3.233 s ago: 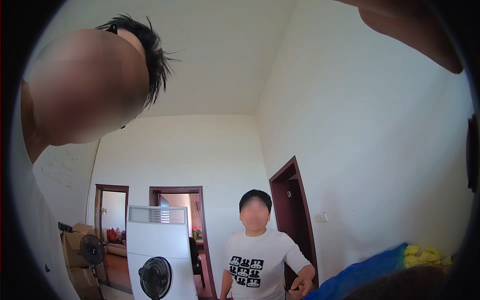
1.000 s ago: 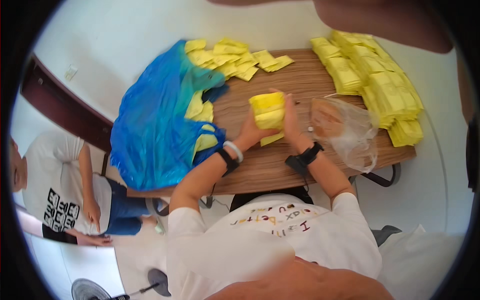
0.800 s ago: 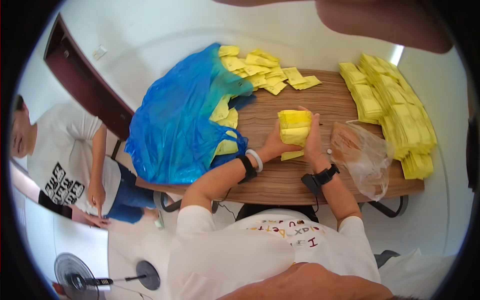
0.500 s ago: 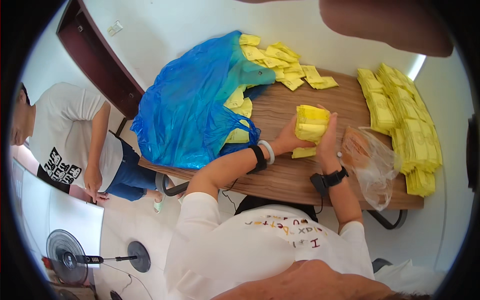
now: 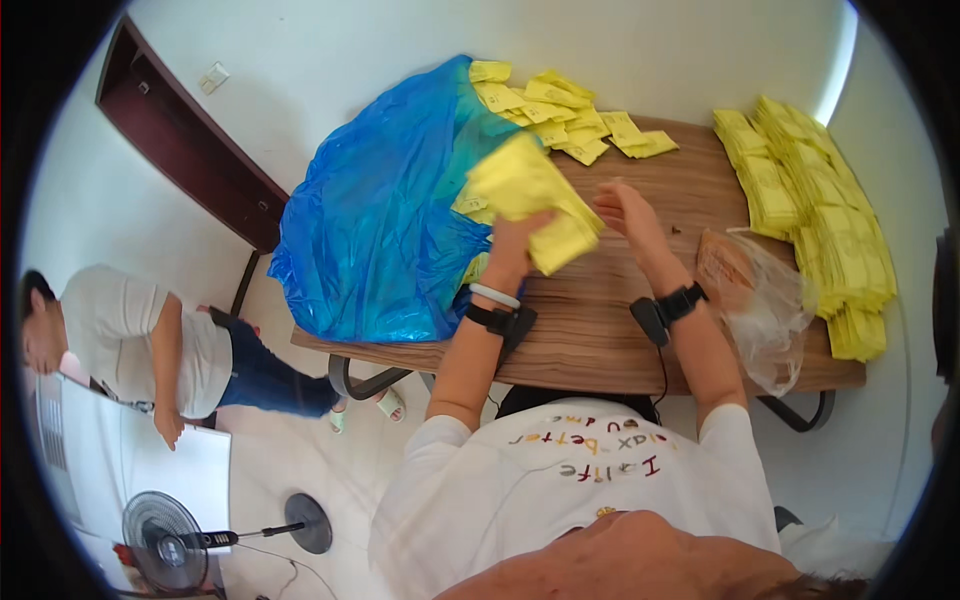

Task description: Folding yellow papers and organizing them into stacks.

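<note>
My left hand (image 5: 514, 242) is closed round a bundle of flat yellow packets (image 5: 533, 192), tilted above the table beside the mouth of a big blue plastic bag (image 5: 375, 215). To the right of the bundle, my right hand (image 5: 634, 222) is raised with its fingers stretched and apart, holding nothing. More yellow packets (image 5: 548, 108) spill loosely from the bag toward the back of the table. How many packets are in the bundle cannot be made out.
Stacked yellow packets (image 5: 828, 225) line the right end of the wooden table (image 5: 600, 350). Beside them lies a clear plastic bag (image 5: 770, 310) with something orange-brown inside. Another person (image 5: 150, 340) stands at the left, near a floor fan (image 5: 165, 540).
Both hands were round the packets; now only my left hand holds them, shifted left toward the blue bag. My right hand has let go. The other person has moved lower in the view.
</note>
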Demonstrator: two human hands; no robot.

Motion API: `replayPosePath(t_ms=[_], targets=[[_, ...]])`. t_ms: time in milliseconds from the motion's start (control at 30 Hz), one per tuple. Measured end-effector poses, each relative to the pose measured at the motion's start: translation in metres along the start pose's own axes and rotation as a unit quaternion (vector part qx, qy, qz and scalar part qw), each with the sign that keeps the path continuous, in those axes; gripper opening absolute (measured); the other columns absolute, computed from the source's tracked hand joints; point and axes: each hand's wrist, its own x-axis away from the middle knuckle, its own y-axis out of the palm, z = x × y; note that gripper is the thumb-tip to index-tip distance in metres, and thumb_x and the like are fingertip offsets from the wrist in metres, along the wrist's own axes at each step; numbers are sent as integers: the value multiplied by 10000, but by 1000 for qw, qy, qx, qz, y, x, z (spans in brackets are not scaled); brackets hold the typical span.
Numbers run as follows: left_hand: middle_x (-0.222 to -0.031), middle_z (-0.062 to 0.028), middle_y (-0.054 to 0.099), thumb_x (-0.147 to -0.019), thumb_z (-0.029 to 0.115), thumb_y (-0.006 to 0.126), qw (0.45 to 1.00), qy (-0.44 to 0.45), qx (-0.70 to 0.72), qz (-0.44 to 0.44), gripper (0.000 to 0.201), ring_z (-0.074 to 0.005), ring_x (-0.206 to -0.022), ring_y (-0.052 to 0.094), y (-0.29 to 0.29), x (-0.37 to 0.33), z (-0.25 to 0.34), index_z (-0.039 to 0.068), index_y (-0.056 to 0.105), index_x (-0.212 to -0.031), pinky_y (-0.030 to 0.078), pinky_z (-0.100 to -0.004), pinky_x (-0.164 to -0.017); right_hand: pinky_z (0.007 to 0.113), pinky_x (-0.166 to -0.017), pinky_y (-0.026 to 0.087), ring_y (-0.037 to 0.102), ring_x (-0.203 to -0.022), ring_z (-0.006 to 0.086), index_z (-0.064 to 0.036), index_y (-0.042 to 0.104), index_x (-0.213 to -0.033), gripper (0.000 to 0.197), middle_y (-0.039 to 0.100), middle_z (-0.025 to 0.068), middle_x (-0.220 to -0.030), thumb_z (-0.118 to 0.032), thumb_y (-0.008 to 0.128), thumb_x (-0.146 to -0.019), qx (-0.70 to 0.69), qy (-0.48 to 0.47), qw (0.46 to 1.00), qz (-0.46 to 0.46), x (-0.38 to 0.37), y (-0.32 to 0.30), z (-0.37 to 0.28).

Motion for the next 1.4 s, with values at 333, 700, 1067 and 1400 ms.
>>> replayPosePath(t_ms=[333,700,1067,1400], targets=[[-1298,-161,581,-904,152,655,966,138,212,60,524,-321,-1166,594,-76,-9,52,-2,460,-1366,509,-461,-984,318,-691,553,679,-871,212,-20,640,-1128,315,703,108,-993,-290,591,-974,69,106,981,-144,-47,89,93],[-1337,-159,566,-934,209,635,967,114,225,42,534,-338,-1204,568,-56,-5,37,8,448,-1391,477,-487,-1021,399,-679,529,690,-757,266,-3,722,-939,318,709,182,-835,-310,703,-860,300,-129,944,-54,-51,112,117],[-1309,-154,593,-926,181,650,975,17,222,-5,492,-328,-1185,584,-42,-15,7,17,492,-1363,487,-468,-1006,308,-756,557,655,-922,129,-30,575,-1200,262,679,41,-1031,-201,578,-1002,-54,-139,982,118,-15,-33,33],[-1085,-109,691,-802,53,768,972,-225,61,-23,403,-275,-986,682,-16,-17,-22,-6,623,-1173,565,-406,-885,224,-701,464,531,-795,43,-23,584,-1094,183,603,-21,-892,-183,545,-1015,81,-213,956,187,20,-31,24]])
